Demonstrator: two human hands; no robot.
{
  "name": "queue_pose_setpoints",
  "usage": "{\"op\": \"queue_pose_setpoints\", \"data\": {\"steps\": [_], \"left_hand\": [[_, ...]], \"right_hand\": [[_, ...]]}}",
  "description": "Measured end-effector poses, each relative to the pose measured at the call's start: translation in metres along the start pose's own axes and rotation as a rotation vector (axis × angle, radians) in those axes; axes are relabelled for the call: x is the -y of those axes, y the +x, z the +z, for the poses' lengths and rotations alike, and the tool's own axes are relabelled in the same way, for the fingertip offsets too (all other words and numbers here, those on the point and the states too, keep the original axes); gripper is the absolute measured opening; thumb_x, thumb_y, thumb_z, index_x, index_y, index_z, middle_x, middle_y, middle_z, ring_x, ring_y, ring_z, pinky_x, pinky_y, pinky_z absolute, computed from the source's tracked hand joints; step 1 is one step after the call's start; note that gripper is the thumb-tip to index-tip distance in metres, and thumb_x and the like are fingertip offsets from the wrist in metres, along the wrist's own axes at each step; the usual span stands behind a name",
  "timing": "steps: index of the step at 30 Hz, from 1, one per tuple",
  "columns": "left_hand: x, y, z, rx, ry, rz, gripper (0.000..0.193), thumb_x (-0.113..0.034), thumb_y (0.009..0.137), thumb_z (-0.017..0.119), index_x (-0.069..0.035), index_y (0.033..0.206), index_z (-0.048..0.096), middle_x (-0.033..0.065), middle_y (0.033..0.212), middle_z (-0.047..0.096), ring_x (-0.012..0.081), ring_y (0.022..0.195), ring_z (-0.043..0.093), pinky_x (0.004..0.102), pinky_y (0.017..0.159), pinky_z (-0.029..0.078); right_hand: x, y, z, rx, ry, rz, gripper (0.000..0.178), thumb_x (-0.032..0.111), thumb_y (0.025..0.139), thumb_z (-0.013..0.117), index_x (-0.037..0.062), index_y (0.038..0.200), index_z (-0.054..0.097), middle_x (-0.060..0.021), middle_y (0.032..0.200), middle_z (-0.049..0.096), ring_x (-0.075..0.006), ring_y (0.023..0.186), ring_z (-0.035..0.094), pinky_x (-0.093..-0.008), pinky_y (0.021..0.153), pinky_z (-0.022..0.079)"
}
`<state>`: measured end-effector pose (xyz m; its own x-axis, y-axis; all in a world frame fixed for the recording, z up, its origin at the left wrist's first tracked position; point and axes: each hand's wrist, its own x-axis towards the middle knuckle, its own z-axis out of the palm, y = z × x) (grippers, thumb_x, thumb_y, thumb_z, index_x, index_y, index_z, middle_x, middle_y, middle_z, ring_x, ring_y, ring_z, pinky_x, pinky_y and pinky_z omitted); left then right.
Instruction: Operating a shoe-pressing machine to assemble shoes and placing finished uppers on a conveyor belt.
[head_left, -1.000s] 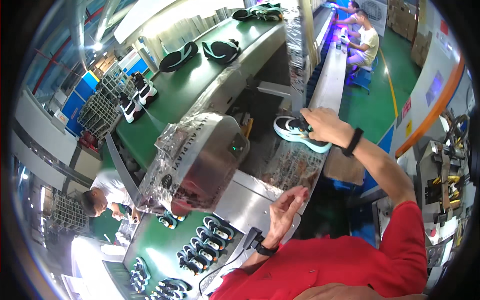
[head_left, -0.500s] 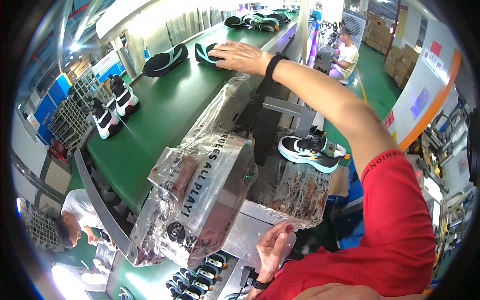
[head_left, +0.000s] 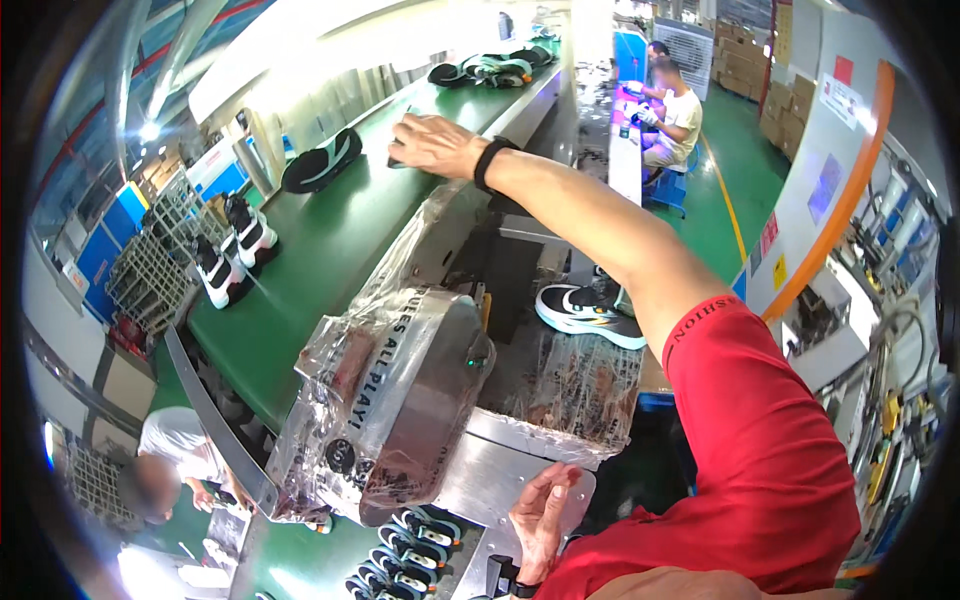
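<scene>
My right hand [head_left: 438,146], with a dark band at the wrist, reaches over the green conveyor belt [head_left: 330,240]. Its fingers are closed down on a black and teal shoe sole [head_left: 396,163], of which only a sliver shows. Left of it on the belt lies another black sole with a teal edge [head_left: 322,162]. My left hand [head_left: 541,508] hangs low beside a metal plate [head_left: 470,455], fingers loosely bent, thumb apart, with nothing seen in it. Above that hand, a black and white shoe with a pale blue sole [head_left: 590,315] stands on a film-wrapped surface [head_left: 585,390], partly behind my right arm.
A film-wrapped machine [head_left: 400,400] stands between me and the belt. Two white-and-black shoes [head_left: 235,255] stand at the belt's left side; more soles [head_left: 490,70] lie farther up. Several shoes [head_left: 410,550] sit below. Co-workers [head_left: 672,115] sit at the far right; another person [head_left: 180,450] works lower left.
My right hand has drawn slightly left and nearer, and the sole under it is now almost wholly covered. The view has shifted a little; my left hand stays low in about the same place.
</scene>
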<state>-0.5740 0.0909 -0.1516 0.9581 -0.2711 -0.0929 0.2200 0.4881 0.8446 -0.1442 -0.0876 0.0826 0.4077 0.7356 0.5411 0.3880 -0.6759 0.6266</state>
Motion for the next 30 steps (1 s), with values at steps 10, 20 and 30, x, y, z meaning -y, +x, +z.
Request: {"op": "queue_pose_setpoints", "data": {"steps": [10, 20, 30], "left_hand": [[-0.045, 0.06, 0.052, 0.351, -0.168, 0.271, 0.082, -0.062, 0.09, 0.051, -0.005, 0.146, 0.033, 0.0222, 0.144, 0.042, 0.0357, 0.124, 0.051, 0.0513, 0.106, 0.039], [0.093, -0.033, 0.246, 0.883, -0.215, -0.582, 0.079, -0.06, 0.093, 0.044, -0.001, 0.144, 0.034, 0.021, 0.136, 0.048, 0.0345, 0.11, 0.059, 0.0459, 0.095, 0.048], [0.269, -0.171, 0.455, 1.249, 0.316, -0.411, 0.05, -0.024, 0.096, 0.06, 0.002, 0.136, 0.044, 0.0138, 0.12, 0.06, 0.0202, 0.105, 0.059, 0.034, 0.092, 0.048]], "right_hand": [[0.014, -0.135, -0.287, -0.513, 0.676, 0.683, 0.034, 0.03, 0.079, 0.069, -0.0019, 0.089, 0.064, -0.0152, 0.062, 0.061, -0.0227, 0.059, 0.063, -0.0366, 0.055, 0.049], [0.126, -0.463, -0.468, -0.438, 0.833, 1.377, 0.032, 0.022, 0.08, 0.068, -0.0035, 0.1, 0.067, -0.0125, 0.087, 0.07, -0.0154, 0.076, 0.066, -0.0307, 0.067, 0.051], [0.298, -0.692, -0.61, -0.937, 0.503, 2.099, 0.067, 0.036, 0.079, 0.076, -0.0034, 0.127, 0.051, -0.0065, 0.108, 0.061, -0.0131, 0.086, 0.058, -0.0275, 0.077, 0.05]]}}
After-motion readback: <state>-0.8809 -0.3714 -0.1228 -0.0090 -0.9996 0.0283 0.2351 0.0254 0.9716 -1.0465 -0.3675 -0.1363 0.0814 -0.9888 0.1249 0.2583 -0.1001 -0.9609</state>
